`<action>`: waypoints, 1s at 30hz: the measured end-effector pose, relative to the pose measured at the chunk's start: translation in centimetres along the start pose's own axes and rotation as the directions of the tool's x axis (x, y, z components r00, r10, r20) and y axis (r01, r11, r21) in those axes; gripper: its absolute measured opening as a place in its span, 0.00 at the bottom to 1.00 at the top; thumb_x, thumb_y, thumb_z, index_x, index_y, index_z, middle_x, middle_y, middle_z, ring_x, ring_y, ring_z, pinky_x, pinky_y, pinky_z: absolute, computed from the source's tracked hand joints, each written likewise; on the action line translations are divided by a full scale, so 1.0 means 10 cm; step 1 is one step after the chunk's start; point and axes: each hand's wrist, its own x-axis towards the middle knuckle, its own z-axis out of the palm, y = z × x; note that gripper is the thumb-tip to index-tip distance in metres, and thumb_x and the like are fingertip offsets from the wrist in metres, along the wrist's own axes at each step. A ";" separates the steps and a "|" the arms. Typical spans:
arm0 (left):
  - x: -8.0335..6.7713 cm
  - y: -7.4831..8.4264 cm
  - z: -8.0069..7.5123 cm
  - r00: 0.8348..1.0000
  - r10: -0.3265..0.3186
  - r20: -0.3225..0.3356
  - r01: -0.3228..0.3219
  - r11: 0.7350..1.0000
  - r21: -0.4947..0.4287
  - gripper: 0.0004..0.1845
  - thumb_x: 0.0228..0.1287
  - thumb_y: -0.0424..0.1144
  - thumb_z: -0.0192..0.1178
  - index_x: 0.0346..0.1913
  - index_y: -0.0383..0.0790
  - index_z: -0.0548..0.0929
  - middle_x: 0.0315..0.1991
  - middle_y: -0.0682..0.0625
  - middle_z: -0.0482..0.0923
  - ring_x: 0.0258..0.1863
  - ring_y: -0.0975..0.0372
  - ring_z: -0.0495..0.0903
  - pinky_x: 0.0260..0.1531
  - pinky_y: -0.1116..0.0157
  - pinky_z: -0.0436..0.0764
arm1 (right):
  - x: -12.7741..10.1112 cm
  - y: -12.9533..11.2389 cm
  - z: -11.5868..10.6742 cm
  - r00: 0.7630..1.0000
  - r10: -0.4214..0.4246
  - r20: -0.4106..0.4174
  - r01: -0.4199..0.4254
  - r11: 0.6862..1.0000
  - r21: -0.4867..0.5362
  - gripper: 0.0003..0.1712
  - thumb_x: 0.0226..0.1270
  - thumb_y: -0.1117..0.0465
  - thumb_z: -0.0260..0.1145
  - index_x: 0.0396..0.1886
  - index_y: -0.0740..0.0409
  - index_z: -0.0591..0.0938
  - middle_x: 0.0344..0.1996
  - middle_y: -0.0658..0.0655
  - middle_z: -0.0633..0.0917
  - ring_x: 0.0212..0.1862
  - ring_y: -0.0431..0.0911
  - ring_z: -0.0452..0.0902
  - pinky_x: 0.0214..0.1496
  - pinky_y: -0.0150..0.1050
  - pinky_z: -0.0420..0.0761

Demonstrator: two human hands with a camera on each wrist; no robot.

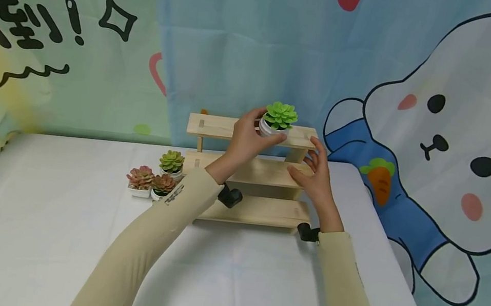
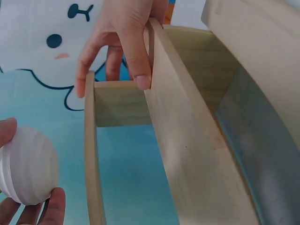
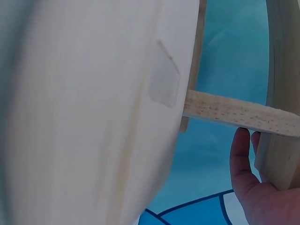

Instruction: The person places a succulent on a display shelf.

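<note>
A three-tier wooden shelf [image 1: 261, 209] stands at the back of the white table [image 1: 52, 241]. My left hand [image 1: 247, 140] grips a white pot [image 1: 271, 128] with a bright green succulent [image 1: 281, 115] at the top tier, right of its middle. In the left wrist view the ribbed pot [image 2: 28, 171] sits between my fingertips [image 2: 52, 210], just off the top board. My right hand [image 1: 316, 175] rests against the shelf's right end with fairly straight fingers. Its thumb [image 2: 139, 70] lies on the middle board's [image 2: 187, 150] edge. In the right wrist view that hand [image 3: 255, 192] sits beside the shelf's side post [image 3: 279, 154].
Three small potted succulents stand left of the shelf: a yellow-green one [image 1: 172, 162], a pink one [image 1: 140, 178] and a reddish one [image 1: 163, 184]. A cartoon rabbit curtain [image 1: 451, 149] hangs close behind. The table's right edge [image 1: 399, 292] runs near my right arm.
</note>
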 end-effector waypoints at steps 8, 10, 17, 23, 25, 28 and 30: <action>0.16 0.01 0.22 1.000 0.016 0.004 -0.016 0.999 0.040 0.38 0.59 0.37 0.70 0.69 0.29 0.65 0.63 0.36 0.70 0.58 0.48 0.75 0.53 0.60 0.78 | 0.05 0.19 -0.07 0.999 -0.038 0.006 0.038 0.999 -0.010 0.50 0.64 0.74 0.65 0.78 0.54 0.49 0.72 0.68 0.58 0.70 0.65 0.56 0.72 0.58 0.55; 0.18 0.01 0.27 1.000 0.014 0.003 -0.014 0.999 0.040 0.38 0.59 0.37 0.70 0.69 0.28 0.65 0.63 0.36 0.70 0.58 0.49 0.75 0.53 0.61 0.78 | 0.05 0.20 -0.07 0.999 -0.048 0.013 0.048 0.999 -0.013 0.50 0.64 0.73 0.65 0.78 0.54 0.48 0.72 0.68 0.58 0.70 0.65 0.56 0.72 0.58 0.54; 0.21 -0.02 0.38 1.000 -0.004 0.005 0.003 0.998 0.065 0.37 0.59 0.37 0.70 0.69 0.29 0.66 0.63 0.36 0.71 0.59 0.49 0.75 0.55 0.59 0.78 | 0.03 0.21 -0.07 0.998 -0.053 0.026 0.053 0.999 -0.011 0.48 0.65 0.74 0.64 0.78 0.55 0.49 0.74 0.66 0.55 0.71 0.65 0.56 0.72 0.57 0.54; 0.23 -0.06 0.44 0.999 -0.032 -0.027 0.034 0.995 0.094 0.36 0.60 0.38 0.70 0.68 0.29 0.68 0.62 0.37 0.72 0.60 0.49 0.74 0.57 0.57 0.77 | 0.03 0.22 -0.04 0.998 -0.041 0.042 0.042 0.999 -0.019 0.48 0.64 0.75 0.64 0.77 0.58 0.49 0.74 0.67 0.53 0.71 0.65 0.55 0.73 0.56 0.55; 0.24 -0.07 0.45 0.999 -0.034 -0.029 0.037 0.994 0.102 0.36 0.60 0.38 0.69 0.68 0.29 0.67 0.63 0.37 0.72 0.60 0.49 0.74 0.57 0.56 0.77 | 0.03 0.22 -0.05 0.998 -0.038 0.043 0.039 0.999 -0.023 0.48 0.64 0.76 0.63 0.77 0.60 0.48 0.74 0.69 0.53 0.71 0.66 0.54 0.72 0.56 0.56; 0.26 -0.06 0.47 0.999 -0.036 -0.012 0.037 0.993 0.115 0.37 0.61 0.39 0.69 0.69 0.29 0.66 0.64 0.37 0.70 0.61 0.48 0.73 0.58 0.55 0.76 | 0.04 0.20 -0.07 0.999 -0.040 0.032 0.040 0.999 -0.020 0.48 0.63 0.77 0.64 0.77 0.61 0.49 0.73 0.70 0.54 0.71 0.67 0.55 0.72 0.58 0.57; 0.28 -0.05 0.49 1.000 -0.031 0.005 0.030 0.992 0.127 0.37 0.62 0.39 0.68 0.69 0.29 0.65 0.64 0.36 0.69 0.62 0.48 0.72 0.58 0.55 0.76 | 0.04 0.21 -0.08 0.999 -0.043 0.024 0.044 0.999 -0.025 0.48 0.63 0.76 0.64 0.77 0.59 0.49 0.73 0.69 0.56 0.71 0.65 0.56 0.72 0.57 0.57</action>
